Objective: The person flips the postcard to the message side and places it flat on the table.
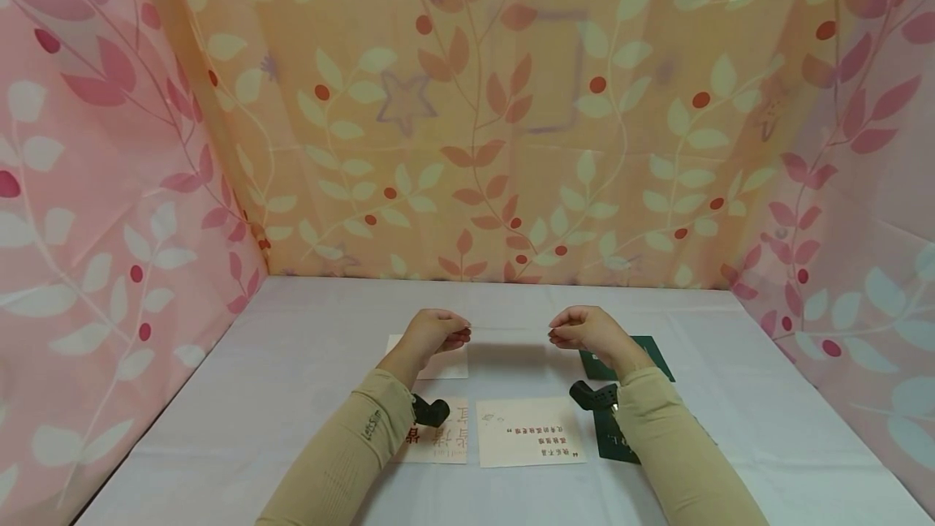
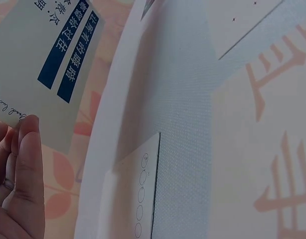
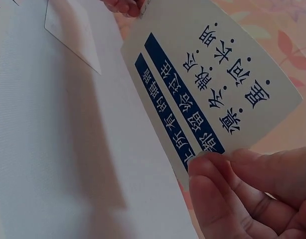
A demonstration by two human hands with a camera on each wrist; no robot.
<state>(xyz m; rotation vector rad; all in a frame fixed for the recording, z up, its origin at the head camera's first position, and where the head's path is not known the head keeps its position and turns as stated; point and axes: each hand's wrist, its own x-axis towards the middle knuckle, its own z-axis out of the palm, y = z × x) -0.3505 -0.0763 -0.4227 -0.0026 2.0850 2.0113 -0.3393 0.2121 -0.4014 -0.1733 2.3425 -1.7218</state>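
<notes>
One card (image 3: pixel 175 79), pinched by both hands (image 1: pixel 431 335) (image 1: pixel 593 335), green cards (image 1: pixel 657 358) (image 1: pixel 612 446) partly hidden

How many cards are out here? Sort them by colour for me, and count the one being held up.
Pale cards: 4, including the held card
Dark green cards: 2, both on the table
Total: 6 cards

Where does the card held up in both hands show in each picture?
Head: held card, nearly edge-on, just right of and below centre.
Left wrist: held card, upper left.
Right wrist: held card, upper centre to right.
Shared landmark: the left hand, pinching its edge.
</notes>
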